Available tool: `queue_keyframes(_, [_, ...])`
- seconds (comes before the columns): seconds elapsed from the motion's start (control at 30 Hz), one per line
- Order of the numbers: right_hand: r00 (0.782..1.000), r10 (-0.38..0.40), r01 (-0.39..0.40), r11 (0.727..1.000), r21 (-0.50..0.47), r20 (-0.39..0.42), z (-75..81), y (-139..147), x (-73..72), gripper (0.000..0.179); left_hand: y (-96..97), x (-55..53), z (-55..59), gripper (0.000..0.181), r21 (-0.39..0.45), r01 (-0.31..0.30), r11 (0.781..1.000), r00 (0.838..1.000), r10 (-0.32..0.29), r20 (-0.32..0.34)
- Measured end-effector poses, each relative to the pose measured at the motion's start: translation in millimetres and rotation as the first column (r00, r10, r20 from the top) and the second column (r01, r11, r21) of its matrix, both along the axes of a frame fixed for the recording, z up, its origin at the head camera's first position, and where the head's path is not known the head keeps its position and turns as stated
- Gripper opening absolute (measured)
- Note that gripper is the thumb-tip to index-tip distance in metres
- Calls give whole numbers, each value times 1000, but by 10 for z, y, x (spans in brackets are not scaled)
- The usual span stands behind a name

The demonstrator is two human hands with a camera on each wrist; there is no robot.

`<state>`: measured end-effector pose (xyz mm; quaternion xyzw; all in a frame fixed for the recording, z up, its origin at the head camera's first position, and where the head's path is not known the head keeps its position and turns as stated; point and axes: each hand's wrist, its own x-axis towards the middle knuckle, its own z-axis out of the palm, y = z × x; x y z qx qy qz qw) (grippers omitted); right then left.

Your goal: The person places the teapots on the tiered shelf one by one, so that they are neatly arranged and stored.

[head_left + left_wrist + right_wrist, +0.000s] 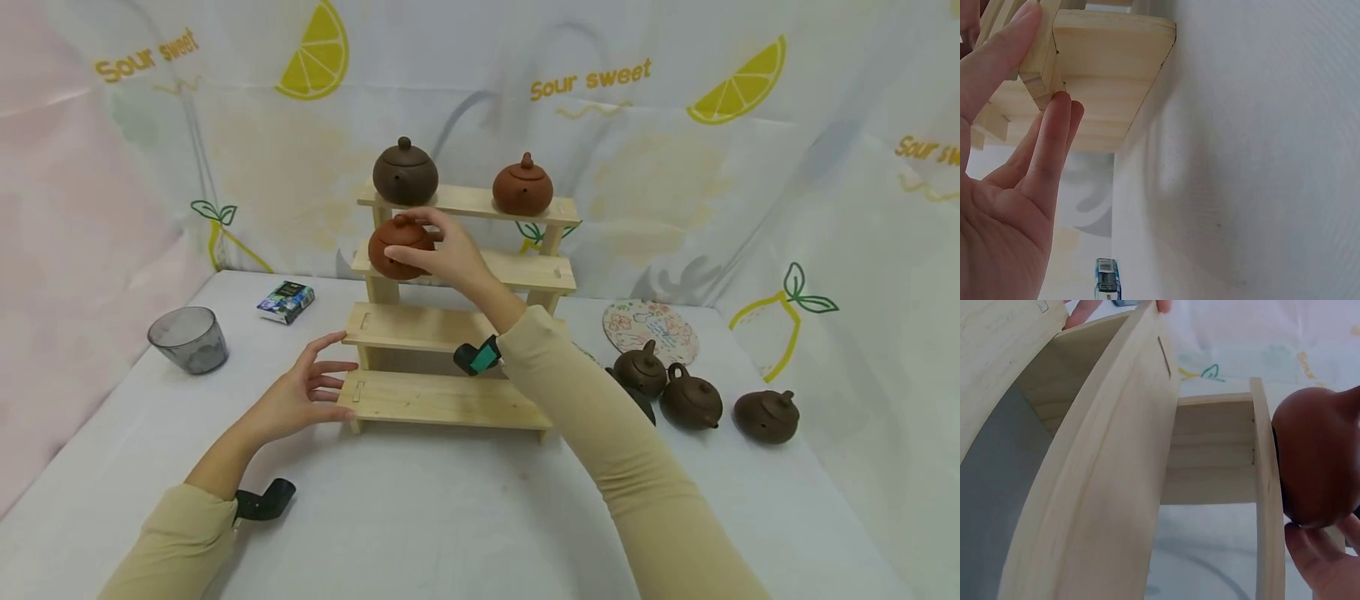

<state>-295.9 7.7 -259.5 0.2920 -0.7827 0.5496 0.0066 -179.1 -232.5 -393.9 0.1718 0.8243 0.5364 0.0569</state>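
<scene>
A four-tier wooden stand (450, 400) stands in the middle of the table. At the left end of its second tier from the top, my right hand (453, 254) grips a reddish-brown teapot (393, 250), thumb across the front and fingers behind. In the right wrist view the teapot (1316, 456) sits right at the shelf board, the fingertips under its side. My left hand (296, 400) holds the left end of the stand's lowest tier; in the left wrist view the thumb and fingers (1054, 131) lie on opposite faces of the board.
On the top tier are a dark brown teapot (405, 177) and another reddish one (522, 188). Several dark teapots (692, 402) stand at right, near a round patterned mat (651, 329). A grey glass (189, 340) and a small box (286, 302) are at left.
</scene>
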Motion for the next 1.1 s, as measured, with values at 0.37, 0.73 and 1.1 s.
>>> queue_keyframes(0.37, [1000,7,-8,1000,12,22,4,31,26,63,-5,-11,-6,108,-16,-5,1000,1000,5,0])
queue_keyframes(0.73, [998,15,-13,999,-33,59,-17,69,73,64,0,-6,2,107,-3,4,1000,1000,-4,-1])
queue_keyframes(1.1, [999,37,-35,995,-93,15,-26,361,223,62,-1,-20,-9,108,-29,-10,1000,1000,11,6])
